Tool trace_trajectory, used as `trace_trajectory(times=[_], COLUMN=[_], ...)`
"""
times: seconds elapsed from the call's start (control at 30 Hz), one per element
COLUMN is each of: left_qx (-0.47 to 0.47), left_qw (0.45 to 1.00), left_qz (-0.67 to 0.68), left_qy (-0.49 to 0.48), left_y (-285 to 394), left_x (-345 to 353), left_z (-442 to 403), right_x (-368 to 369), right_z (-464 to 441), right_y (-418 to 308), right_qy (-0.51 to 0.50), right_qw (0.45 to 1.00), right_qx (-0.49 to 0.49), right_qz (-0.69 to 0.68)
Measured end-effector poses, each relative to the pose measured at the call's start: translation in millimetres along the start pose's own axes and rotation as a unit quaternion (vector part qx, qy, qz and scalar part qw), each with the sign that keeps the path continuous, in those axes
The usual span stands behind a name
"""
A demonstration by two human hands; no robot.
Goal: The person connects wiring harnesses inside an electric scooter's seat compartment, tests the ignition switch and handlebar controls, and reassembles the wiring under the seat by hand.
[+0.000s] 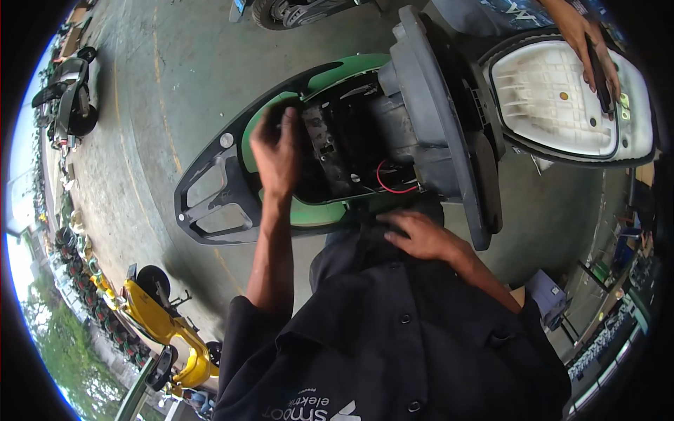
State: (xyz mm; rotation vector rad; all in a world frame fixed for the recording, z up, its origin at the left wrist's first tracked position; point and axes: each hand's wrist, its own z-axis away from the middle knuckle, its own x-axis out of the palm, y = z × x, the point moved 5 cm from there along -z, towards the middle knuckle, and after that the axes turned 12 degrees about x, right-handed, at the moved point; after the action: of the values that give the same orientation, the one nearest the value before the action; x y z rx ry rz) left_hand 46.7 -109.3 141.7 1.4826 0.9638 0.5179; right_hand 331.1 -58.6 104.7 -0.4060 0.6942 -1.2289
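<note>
My left hand [276,151], blurred by motion, is over the tail end of a green and black scooter body [319,215], beside its open compartment [326,144]; its thumb shows, but its other fingers are smeared. My right hand [421,235] lies at the near side of the scooter with fingers apart and nothing in it. A grey plastic storage bucket [414,105] stands tilted up out of the opening. A red cable [386,184] loops beside it. The black rear rack [232,196] extends to the left.
A co-worker's hands [586,45] touch an upturned seat [547,98], with a dark object under them. A yellow scooter [151,316] stands lower left, a black one [70,98] upper left. A wheel [281,10] shows at top. A grey-purple box [546,295] is at right.
</note>
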Motion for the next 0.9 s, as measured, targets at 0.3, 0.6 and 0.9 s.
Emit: trace_trajectory(times=[0.3, 0.6, 0.9], left_qx=[0.368, 0.260, 0.178], left_qw=[0.902, 0.940, 0.945], left_qz=[0.213, 0.119, 0.178], left_qy=[-0.077, -0.189, -0.210], left_y=[228.6, 246.5, 193.6], left_x=[-65.5, -11.2, 20.5], left_z=[-36.9, -26.0, -16.9], right_x=[-168.4, -176.2, -61.4], right_z=[188.0, 219.8, 115.7], right_y=[-130.8, -99.9, -141.1], right_qy=[0.062, 0.174, 0.002], right_qw=[0.903, 0.885, 0.901], right_qx=[-0.387, -0.366, -0.393], right_qz=[-0.174, -0.228, -0.186])
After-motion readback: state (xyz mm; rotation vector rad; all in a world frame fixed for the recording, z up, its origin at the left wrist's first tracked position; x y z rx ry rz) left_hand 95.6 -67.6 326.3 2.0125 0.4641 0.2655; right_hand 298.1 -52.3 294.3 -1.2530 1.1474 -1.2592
